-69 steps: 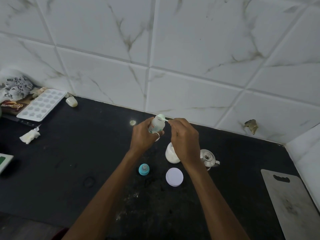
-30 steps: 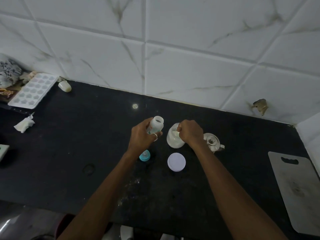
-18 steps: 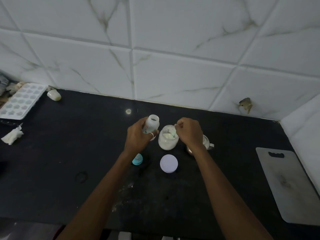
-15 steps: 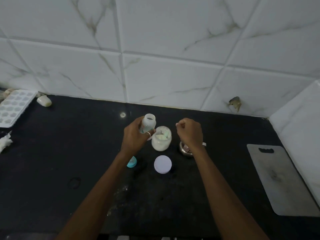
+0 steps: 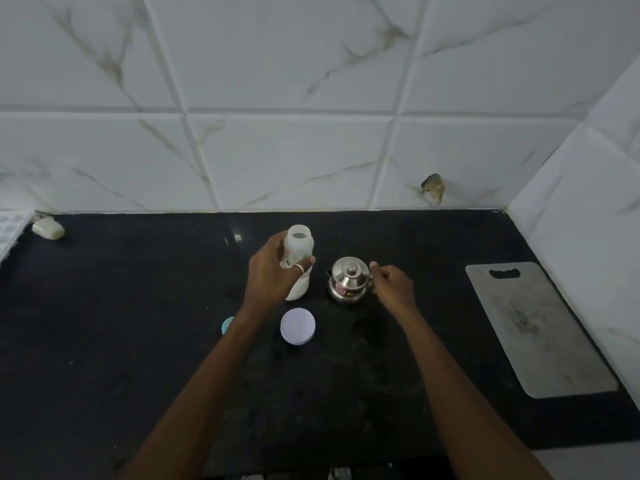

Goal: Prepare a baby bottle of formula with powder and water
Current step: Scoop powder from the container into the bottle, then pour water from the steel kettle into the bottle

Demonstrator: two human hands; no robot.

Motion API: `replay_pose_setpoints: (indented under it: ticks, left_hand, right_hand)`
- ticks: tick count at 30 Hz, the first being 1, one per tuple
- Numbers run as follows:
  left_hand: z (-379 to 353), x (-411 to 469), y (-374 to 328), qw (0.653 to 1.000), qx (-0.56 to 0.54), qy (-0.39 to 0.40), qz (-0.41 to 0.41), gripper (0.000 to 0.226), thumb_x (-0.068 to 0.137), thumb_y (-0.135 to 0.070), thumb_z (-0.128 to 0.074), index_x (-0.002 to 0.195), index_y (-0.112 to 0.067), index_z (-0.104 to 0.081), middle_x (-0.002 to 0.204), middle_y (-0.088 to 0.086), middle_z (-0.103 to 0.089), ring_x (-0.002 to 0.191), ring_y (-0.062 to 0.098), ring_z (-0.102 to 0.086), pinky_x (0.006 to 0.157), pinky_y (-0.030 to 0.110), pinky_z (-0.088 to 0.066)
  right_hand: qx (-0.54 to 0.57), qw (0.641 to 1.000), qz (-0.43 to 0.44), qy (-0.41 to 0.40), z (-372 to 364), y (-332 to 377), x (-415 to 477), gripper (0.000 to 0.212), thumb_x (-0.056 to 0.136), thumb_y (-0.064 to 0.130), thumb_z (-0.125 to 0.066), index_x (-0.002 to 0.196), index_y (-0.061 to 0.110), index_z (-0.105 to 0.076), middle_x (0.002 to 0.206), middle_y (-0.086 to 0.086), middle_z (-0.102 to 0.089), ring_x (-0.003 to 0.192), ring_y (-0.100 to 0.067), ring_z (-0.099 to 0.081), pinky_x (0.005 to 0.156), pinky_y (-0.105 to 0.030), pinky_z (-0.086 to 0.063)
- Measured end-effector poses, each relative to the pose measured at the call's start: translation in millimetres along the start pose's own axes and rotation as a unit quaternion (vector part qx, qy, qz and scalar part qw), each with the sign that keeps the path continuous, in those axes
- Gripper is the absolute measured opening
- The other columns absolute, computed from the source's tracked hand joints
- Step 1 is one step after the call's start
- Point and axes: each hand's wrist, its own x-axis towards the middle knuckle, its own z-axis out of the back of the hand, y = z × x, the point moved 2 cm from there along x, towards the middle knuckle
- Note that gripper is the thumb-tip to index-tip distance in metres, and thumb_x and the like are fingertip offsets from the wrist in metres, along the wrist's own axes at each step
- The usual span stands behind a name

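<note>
Translucent plastic, light and probably slick, the open baby bottle (image 5: 297, 247) was held upright above the counter (image 5: 138, 323) by the left hand (image 5: 273, 275) wrapped round its body, while the loosely curled, empty right hand (image 5: 391, 284) was poised just right of the steel pot (image 5: 348, 280), best taken by its side handle.

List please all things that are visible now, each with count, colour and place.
Bottle: 1, translucent white, open, held above the counter, centre.
Jar: 1, white powder inside, mostly hidden behind the left hand.
Pot: 1, steel, lidded, right of the jar.
Lid: 1, pale lilac, flat on the counter, in front of the jar.
Cap: 1, teal, left of the lid, partly hidden by the forearm.
Board: 1, grey, right side.
Tray: 1, white, far left edge.
Small cream object: 1, beside the tray.
Counter: 1, black.
Left hand: grips the bottle.
Right hand: at the pot's handle; contact unclear.
</note>
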Motion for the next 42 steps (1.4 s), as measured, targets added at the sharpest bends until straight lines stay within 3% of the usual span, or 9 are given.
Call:
replay_pose_setpoints:
  ticks: [4, 9, 15, 23, 27, 30, 33, 37, 42]
  left_hand:
    - [2.4, -6.0, 1.4, 1.0, 0.012, -0.003, 0.005, 0.056, 0.076, -0.033, -0.086, 0.125, -0.02, -0.061, 0.107, -0.011, -0.069, 0.094, 0.001, -0.063, 0.077, 0.001, -0.043]
    - [10.2, -12.8, 10.2, 1.0, 0.004, -0.013, 0.017, 0.051, 0.075, -0.034, -0.086, 0.119, -0.033, -0.06, 0.107, -0.018, -0.07, 0.1, -0.003, -0.066, 0.088, 0.021, -0.054]
    - [17.3, -16.7, 16.1, 0.999, 0.021, -0.027, 0.021, 0.053, 0.076, -0.034, -0.086, 0.121, -0.032, -0.059, 0.104, -0.024, -0.067, 0.099, -0.007, -0.065, 0.086, 0.019, -0.054]
    - [28.4, -14.4, 7.2, 0.999, 0.017, -0.034, 0.015, 0.051, 0.076, -0.032, -0.086, 0.116, -0.038, -0.056, 0.102, -0.027, -0.066, 0.097, -0.011, -0.064, 0.082, 0.011, -0.051]
    - [39.2, -12.5, -6.1, 0.999, 0.008, -0.032, 0.0, 0.051, 0.077, -0.031, -0.086, 0.116, -0.041, -0.055, 0.103, -0.028, -0.066, 0.098, -0.011, -0.064, 0.083, 0.009, -0.05]
    - [50.3, -5.0, -23.6, 0.999, -0.002, -0.033, -0.012, 0.049, 0.077, -0.029, -0.086, 0.114, -0.038, -0.056, 0.101, -0.026, -0.066, 0.093, -0.015, -0.063, 0.078, 0.006, -0.048]
    - [64.3, 7.0, -45.1, 0.998, 0.003, -0.042, -0.036, 0.052, 0.077, -0.031, -0.085, 0.121, -0.031, -0.058, 0.099, -0.027, -0.063, 0.089, -0.012, -0.062, 0.077, 0.003, -0.044]
    - [87.8, 23.4, -79.8, 0.997, -0.003, -0.058, -0.059, 0.064, 0.076, -0.034, -0.086, 0.131, -0.02, -0.058, 0.109, -0.014, -0.065, 0.099, 0.009, -0.063, 0.086, 0.019, -0.048]
    - [110.2, 35.1, -108.9, 0.994, -0.01, -0.068, -0.082, 0.066, 0.077, -0.032, -0.085, 0.134, -0.017, -0.057, 0.106, -0.017, -0.059, 0.099, 0.009, -0.06, 0.077, 0.008, -0.039]
  right_hand:
    - [0.078, 0.997, -0.012, 0.014, -13.5, -17.4, 5.2, 0.045, 0.096, 0.054, -0.058, 0.083, 0.011, -0.067, 0.076, -0.006, -0.074, 0.072, -0.02, -0.073, 0.069, -0.043, -0.063]
    - [0.101, 0.995, 0.009, -0.002, -21.7, -24.5, 16.3, 0.06, 0.091, 0.061, -0.062, 0.072, 0.004, -0.061, 0.064, -0.01, -0.07, 0.059, -0.015, -0.068, 0.062, -0.037, -0.054]
    - [0.119, 0.992, 0.032, 0.021, -25.9, -21.2, 19.5, 0.06, 0.099, 0.052, -0.055, 0.071, 0.0, -0.064, 0.057, -0.009, -0.064, 0.044, -0.005, -0.06, 0.052, -0.023, -0.046]
    - [0.19, 0.981, 0.048, 0.002, -23.7, -6.7, 16.3, 0.069, 0.097, 0.058, -0.053, 0.06, 0.001, -0.047, 0.055, -0.006, -0.045, 0.055, -0.019, -0.043, 0.056, -0.035, -0.035]
    - [0.258, 0.962, 0.083, -0.015, 4.9, 45.4, 9.6, 0.059, 0.096, 0.053, -0.058, 0.055, 0.012, -0.049, 0.052, 0.001, -0.042, 0.053, -0.013, -0.039, 0.052, -0.027, -0.032]
    - [0.28, 0.949, 0.143, -0.032, 34.8, 100.6, 5.2, 0.065, 0.092, 0.05, -0.066, 0.061, -0.005, -0.052, 0.054, 0.0, -0.041, 0.054, -0.012, -0.036, 0.055, -0.03, -0.031]
    - [0.257, 0.945, 0.195, -0.061, 66.4, 164.2, -5.6, 0.059, 0.088, 0.049, -0.071, 0.054, 0.009, -0.043, 0.051, 0.0, -0.036, 0.055, -0.017, -0.034, 0.057, -0.035, -0.03]
    - [0.222, 0.943, 0.237, -0.079, 98.5, 245.0, -28.4, 0.058, 0.083, 0.048, -0.073, 0.049, 0.017, -0.037, 0.045, 0.008, -0.033, 0.054, -0.017, -0.034, 0.06, -0.037, -0.035]
    - [0.148, 0.945, 0.28, -0.087, 111.8, 311.2, -59.3, 0.058, 0.083, 0.045, -0.072, 0.046, 0.018, -0.037, 0.037, 0.011, -0.037, 0.041, -0.007, -0.037, 0.059, -0.032, -0.037]
